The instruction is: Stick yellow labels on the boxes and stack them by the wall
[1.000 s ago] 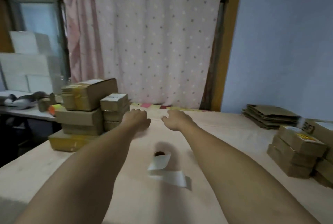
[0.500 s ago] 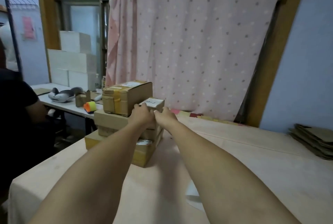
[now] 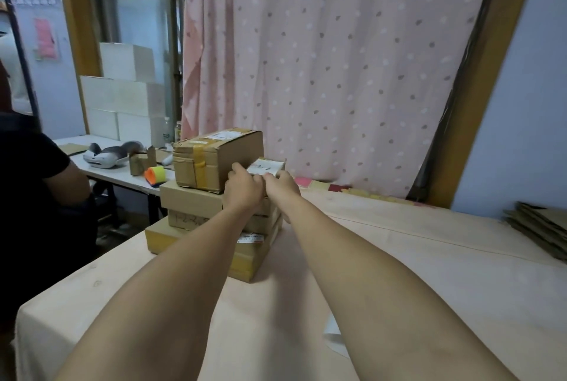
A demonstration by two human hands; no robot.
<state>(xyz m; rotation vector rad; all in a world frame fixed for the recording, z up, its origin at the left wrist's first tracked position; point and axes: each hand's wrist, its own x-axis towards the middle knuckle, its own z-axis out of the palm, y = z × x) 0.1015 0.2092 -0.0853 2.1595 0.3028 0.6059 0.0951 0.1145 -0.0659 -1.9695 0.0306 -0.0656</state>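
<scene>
Small cardboard box [image 3: 276, 169], white handwritten label [image 3: 262, 167] facing up, held between my left hand [image 3: 242, 192] and right hand [image 3: 281, 185], atop stack of brown boxes [image 3: 193, 207], touching larger taped box [image 3: 214, 156].

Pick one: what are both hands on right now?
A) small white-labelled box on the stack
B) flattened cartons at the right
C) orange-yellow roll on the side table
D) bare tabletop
A: the left hand and right hand both grip the near edge of the small box with the white label on top, right beside the taped box.
</scene>
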